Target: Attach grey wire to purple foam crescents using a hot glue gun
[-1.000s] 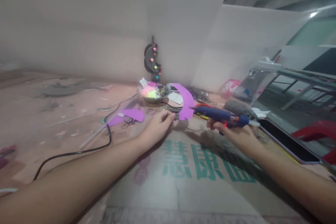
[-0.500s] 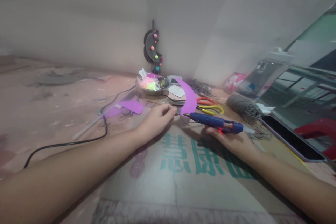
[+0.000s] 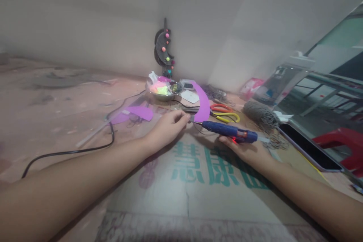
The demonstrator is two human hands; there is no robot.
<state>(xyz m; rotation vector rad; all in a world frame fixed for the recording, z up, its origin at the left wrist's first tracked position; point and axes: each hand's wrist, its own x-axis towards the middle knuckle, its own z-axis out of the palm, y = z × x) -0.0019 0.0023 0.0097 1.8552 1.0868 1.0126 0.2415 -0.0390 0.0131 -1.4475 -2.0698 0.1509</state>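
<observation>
Grip of the left hand (image 3: 173, 124) is a narrow pinch on a grey tab (image 3: 192, 118) at the near end of a purple crescent (image 3: 203, 100); the right hand (image 3: 245, 150) holds a blue glue gun (image 3: 224, 129), nozzle (image 3: 198, 123) at the tab. Steadying both, skin clear of likely heat, seems wise. Left of the crescent sits a bowl (image 3: 165, 98).

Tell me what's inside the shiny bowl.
In the bowl, pink material, yellow-green material and a white scrap show; its bottom and whatever lies beneath them are covered.
</observation>
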